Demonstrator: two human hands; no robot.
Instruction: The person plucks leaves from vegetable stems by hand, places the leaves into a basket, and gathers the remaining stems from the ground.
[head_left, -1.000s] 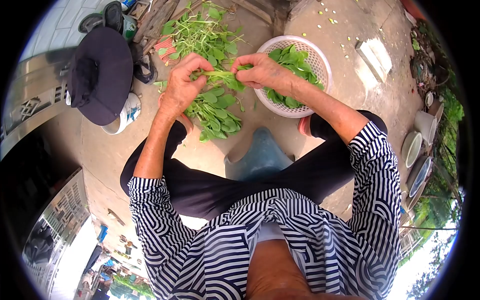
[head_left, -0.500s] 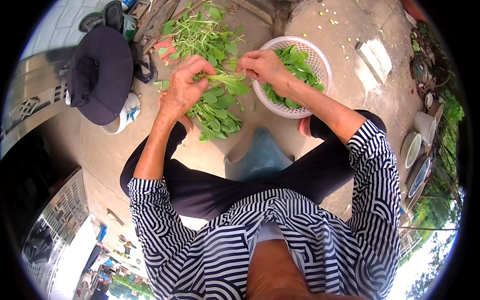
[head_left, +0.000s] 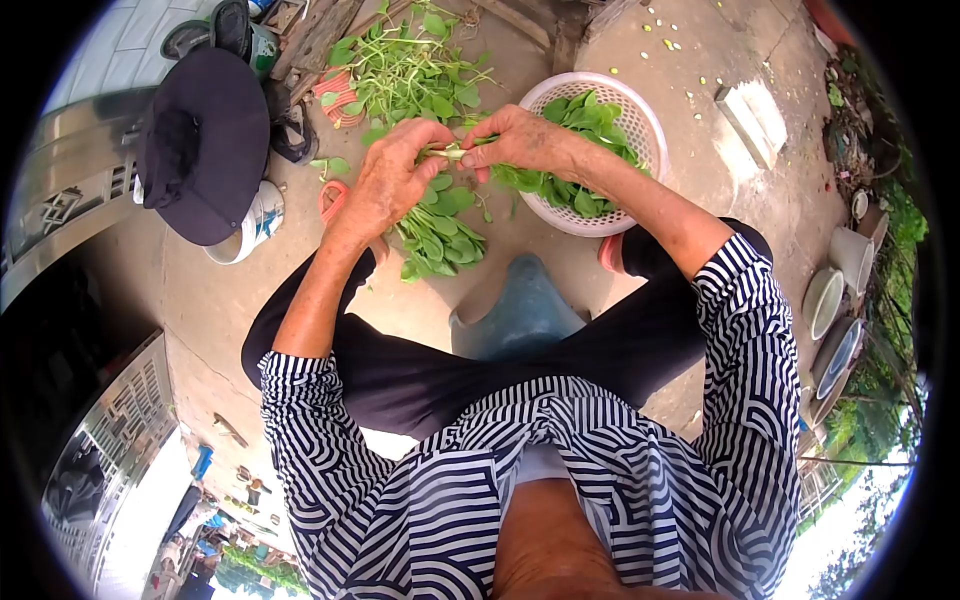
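Note:
My left hand (head_left: 400,170) pinches one end of a pale green leafy vegetable stem (head_left: 441,153). At the stem's other end, my right hand (head_left: 515,142) has its thumb and fingers closed on it, almost touching the left. Leaves hang out below the right palm, towards the basket. Beneath my hands a bunch of leafy greens (head_left: 440,238) lies on the ground. Just beyond is a looser pile of stemmy greens (head_left: 405,80). A white perforated plastic basket (head_left: 658,150) with picked leaves (head_left: 590,125) stands right of my right hand.
A blue-grey plastic stool (head_left: 515,315) shows between my legs. To the left, a dark wide-brimmed hat (head_left: 215,150) rests over a white bucket (head_left: 262,225). A pale block (head_left: 750,125) lies right of the basket; basins (head_left: 822,300) line the far right.
My left hand has moved right and my right hand has closed on the stem. The stem's leaves now hang under my right hand rather than showing between both hands.

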